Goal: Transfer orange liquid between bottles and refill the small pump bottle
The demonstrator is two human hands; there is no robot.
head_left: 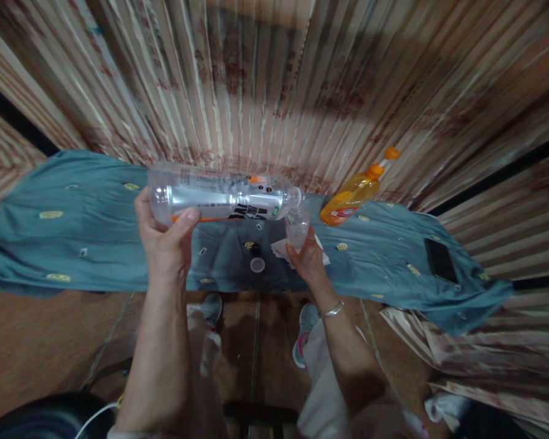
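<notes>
My left hand (167, 235) is closed round the base end of a large clear plastic bottle (224, 195) with a silver and orange label. That bottle lies nearly level in the air, its neck pointing right. Its mouth meets the top of a small clear bottle (297, 225), which stands roughly upright in my right hand (308, 259). Whether liquid is passing between them I cannot tell. Beneath my right hand lies a crumpled white tissue (281, 249). A round whitish cap (257, 264) and a small black cap (255, 249) rest on the cloth between my hands.
A blue-green patterned cloth (96, 231) covers the long narrow table. On it stand an orange dish-soap bottle (348, 198) at the back right and a dark phone (440, 260) near the right end. A striped curtain (256, 91) hangs close behind.
</notes>
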